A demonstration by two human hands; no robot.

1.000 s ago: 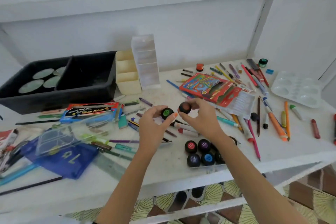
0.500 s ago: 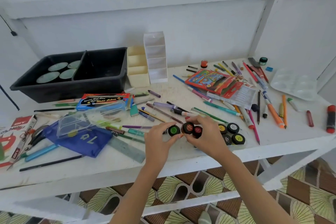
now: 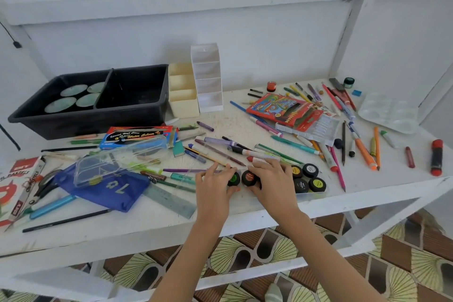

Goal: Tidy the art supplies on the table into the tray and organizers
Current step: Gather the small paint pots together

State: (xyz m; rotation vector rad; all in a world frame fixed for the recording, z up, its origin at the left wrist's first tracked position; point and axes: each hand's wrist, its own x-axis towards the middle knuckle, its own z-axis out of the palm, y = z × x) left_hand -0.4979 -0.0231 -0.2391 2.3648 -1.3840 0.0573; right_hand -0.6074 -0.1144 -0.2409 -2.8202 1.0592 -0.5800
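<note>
My left hand (image 3: 215, 185) grips a black paint pot with a green lid (image 3: 234, 179) near the table's front edge. Beside it my right hand (image 3: 272, 180) holds a pot with an orange-red lid (image 3: 248, 177). Both pots sit at the left end of a clear plastic case (image 3: 316, 195) that holds several more black paint pots (image 3: 310, 170). At the back left stands the black two-part tray (image 3: 137, 115) with round green discs (image 3: 71, 92) in its left half. A cream organizer (image 3: 183, 105) and a white organizer (image 3: 208, 103) stand next to it.
Pens, pencils and markers (image 3: 362, 149) lie scattered over the white table (image 3: 152, 223). A red pencil box (image 3: 284, 108), a blue watercolour box (image 3: 137, 136), a clear lid (image 3: 117, 162), a blue pouch (image 3: 107, 190), a ruler (image 3: 169, 200) and a white palette (image 3: 389, 111) lie around.
Both hands have come down from mid-air to the table, bringing the green-lidded and orange-lidded pots to the left end of the clear case. The view has tilted down.
</note>
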